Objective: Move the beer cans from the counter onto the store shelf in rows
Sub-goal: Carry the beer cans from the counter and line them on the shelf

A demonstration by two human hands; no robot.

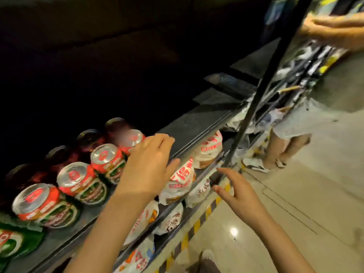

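The back of the shelf [197,123] is sitting in deep shadow, so you are only making out dim can tops in a rear row [88,136] and cannot tell their labels; the farthest front can [134,139] is blurred and partly covered by your left hand [145,168]. At the lower left a green-and-red pack [13,241] is getting cut off by the frame edge. The beer cans [78,182] are standing in a front row along the shelf, silver tops with a red mark, red bands above green and white labels, running from near left to far right. Your left hand is hovering over the right end of that row, fingers spread and relaxed, gripping nothing; whether the fingertips are touching the blurred can you cannot tell. Your right hand [234,194] is hanging out over the floor [295,213] beside the shelf edge, fingers apart and loosely bent, empty. To the right of the last can the shelf surface is lying bare up to the black upright post [262,91]. On the shelf below, white bagged goods with red print [181,182] are sitting close under the front lip. Another person [299,123] is standing beyond the post, only the legs and an arm showing.
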